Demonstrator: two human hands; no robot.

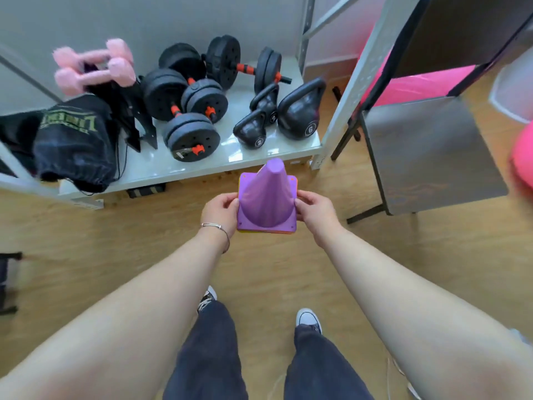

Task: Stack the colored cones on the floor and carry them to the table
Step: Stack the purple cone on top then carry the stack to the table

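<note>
Above floor (115,255): cone stack (266,197) upright, tip up; both hands gripping base.

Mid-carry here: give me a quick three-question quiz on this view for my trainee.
1. True or false: the cone stack rests on the floor.
2. Which cone is on top? A) orange B) purple C) yellow
3. What sits on the left wrist?

Key:
1. False: the left hand and right hand hold it by its base edges, above the floor.
2. B; orange and yellow edges only peek out underneath.
3. A thin bracelet.
</note>
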